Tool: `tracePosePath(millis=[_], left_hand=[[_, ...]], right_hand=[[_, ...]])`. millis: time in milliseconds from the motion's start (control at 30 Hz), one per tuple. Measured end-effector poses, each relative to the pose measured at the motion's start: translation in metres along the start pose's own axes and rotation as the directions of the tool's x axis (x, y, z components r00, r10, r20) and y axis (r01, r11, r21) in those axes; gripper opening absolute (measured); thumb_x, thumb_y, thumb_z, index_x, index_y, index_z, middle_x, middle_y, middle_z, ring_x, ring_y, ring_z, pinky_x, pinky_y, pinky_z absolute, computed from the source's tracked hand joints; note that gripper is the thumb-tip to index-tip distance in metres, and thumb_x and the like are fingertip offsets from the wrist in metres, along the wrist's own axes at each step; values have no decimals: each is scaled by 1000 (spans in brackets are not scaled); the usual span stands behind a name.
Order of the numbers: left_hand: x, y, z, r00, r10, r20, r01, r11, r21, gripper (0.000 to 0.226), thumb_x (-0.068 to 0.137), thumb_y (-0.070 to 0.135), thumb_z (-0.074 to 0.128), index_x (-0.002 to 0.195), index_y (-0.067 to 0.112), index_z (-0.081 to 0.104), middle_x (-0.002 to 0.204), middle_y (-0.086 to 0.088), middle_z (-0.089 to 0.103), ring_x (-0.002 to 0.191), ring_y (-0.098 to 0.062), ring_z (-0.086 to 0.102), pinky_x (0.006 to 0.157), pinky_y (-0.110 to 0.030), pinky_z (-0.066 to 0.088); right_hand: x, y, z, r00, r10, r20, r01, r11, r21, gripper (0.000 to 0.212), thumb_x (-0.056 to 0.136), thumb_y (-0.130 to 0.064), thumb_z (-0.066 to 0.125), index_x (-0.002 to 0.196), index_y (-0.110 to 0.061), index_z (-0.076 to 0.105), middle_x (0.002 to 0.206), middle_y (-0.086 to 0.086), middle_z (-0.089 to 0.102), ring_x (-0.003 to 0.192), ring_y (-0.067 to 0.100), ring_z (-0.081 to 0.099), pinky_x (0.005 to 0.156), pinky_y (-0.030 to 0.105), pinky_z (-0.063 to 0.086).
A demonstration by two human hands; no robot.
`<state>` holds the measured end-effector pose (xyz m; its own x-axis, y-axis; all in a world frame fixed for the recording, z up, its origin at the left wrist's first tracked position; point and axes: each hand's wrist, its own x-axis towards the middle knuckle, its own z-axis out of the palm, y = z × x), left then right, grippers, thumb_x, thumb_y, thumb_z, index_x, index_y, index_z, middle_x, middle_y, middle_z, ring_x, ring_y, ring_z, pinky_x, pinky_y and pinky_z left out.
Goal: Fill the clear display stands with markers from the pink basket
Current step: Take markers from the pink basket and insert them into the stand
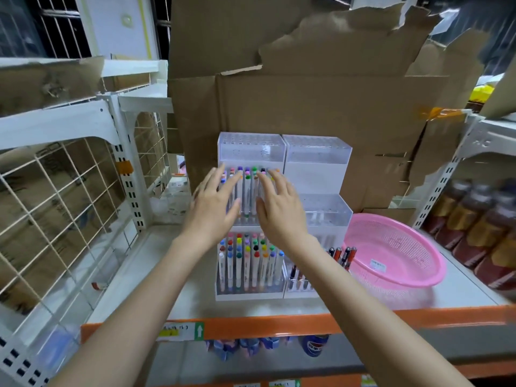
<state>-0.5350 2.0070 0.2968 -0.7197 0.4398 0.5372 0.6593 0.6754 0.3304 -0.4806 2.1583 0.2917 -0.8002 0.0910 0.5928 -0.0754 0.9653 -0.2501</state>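
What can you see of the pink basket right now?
The pink basket is a round, shallow bowl of perforated plastic with a solid rim and a small paper label inside. It looks empty. It sits on the grey shelf, just right of the clear display stands; contact with them is unclear. The left hand and right hand are both off it, at the stands.

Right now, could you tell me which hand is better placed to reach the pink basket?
Probably the right hand: it hovers nearer the pink basket, which sits right of the display stands, while the left hand would have to cross over it.
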Motion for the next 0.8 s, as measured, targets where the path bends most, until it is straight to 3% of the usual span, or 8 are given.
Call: tracePosePath(millis=[167, 367, 467, 567, 800], left_hand=[[25, -4, 8, 998, -20, 67, 11, 990, 142, 51, 101, 36, 35, 149, 32, 21, 159, -1, 13, 147, -17, 7, 118, -40, 9], [27, -13, 21, 999, 36, -27, -33, 993, 117, 44, 99, 27, 42, 143, 28, 39, 146, -1, 40, 136, -21, 34, 113, -46, 23], [32, -14, 27, 995, 26, -93, -25, 1000, 15, 39, 98, 25, 44, 137, 26, 48, 139, -1, 46, 131, -21, 41, 110, -43, 31], [38, -8, 30, 992, -65, -112, 41, 979, -202, 36, 99, 24, 44, 134, 20, 52, 143, -4, 40, 130, -18, 40, 101, -26, 32], [40, -4, 35, 990, -95, -101, 73, 977, -200, 35, 101, 21, 41, 134, 20, 53, 143, -6, 39, 129, -21, 42, 97, -27, 36]], right_hand=[[27, 16, 1, 991, 25, 130, -12, 995, -100, 56, 101, -34, 41, 152, -21, 21, 158, 8, 21, 145, 28, 17, 117, 44, 19], [31, 24, 11, 994, 9, 113, -2, 998, -66, 52, 101, -33, 41, 149, -17, 29, 154, 10, 30, 140, 29, 29, 114, 41, 25], [38, 25, 11, 998, 10, 70, -11, 1000, 11, 46, 101, -30, 42, 144, -15, 38, 150, 10, 36, 135, 29, 34, 111, 38, 30], [43, 26, 16, 997, 40, 72, -50, 990, 131, 45, 100, -28, 45, 144, -18, 39, 150, 9, 34, 135, 29, 33, 110, 39, 32], [39, 27, 22, 996, 34, 84, -49, 982, 185, 49, 101, -29, 44, 148, -21, 33, 154, 7, 25, 140, 25, 24, 111, 34, 30]])
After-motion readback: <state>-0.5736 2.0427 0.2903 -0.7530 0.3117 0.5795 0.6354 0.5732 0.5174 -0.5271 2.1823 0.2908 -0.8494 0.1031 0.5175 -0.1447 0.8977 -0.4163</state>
